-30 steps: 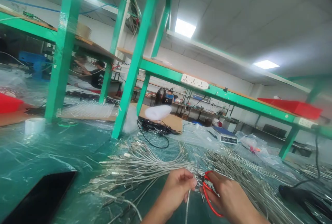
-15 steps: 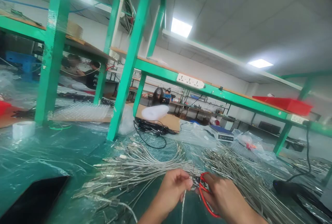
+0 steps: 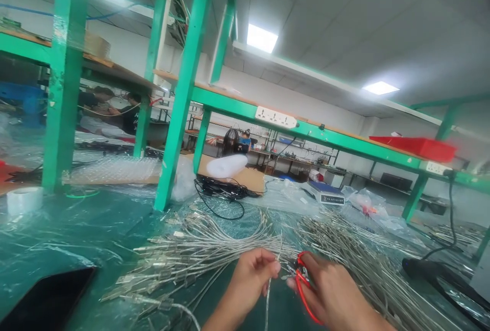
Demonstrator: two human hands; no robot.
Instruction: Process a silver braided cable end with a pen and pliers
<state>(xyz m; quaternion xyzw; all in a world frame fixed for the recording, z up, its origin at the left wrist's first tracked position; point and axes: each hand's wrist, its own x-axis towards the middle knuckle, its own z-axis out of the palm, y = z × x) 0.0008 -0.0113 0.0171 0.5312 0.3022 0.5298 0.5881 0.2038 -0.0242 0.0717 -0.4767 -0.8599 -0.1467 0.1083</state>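
My left hand (image 3: 250, 277) pinches a thin silvery cable (image 3: 267, 303) between thumb and fingers; one end sticks up past the fingertips and the rest hangs below. Just to its right, my right hand (image 3: 333, 290) is closed round a red-handled cutter (image 3: 306, 295), whose dark jaws point toward the cable but stand a little apart from it. Behind the left hand lies a spread bundle of clear-jacketed cables (image 3: 206, 241) with connectors at their left ends. A second pile of silvery cables (image 3: 356, 254) runs beside and beyond the right hand.
A dark phone-like slab (image 3: 49, 298) lies front left, with a tape roll (image 3: 25, 201) behind it. Green posts (image 3: 186, 91) carry a shelf over the bench. Further back are coiled black cables (image 3: 222, 188) and a scale (image 3: 325, 194). A black handled object (image 3: 432, 280) lies right.
The cutter has drawn slightly right, away from the cable, and a gap now shows between the hands. The cable's upper end now stands clear above my left fingertips. The view has shifted a little.
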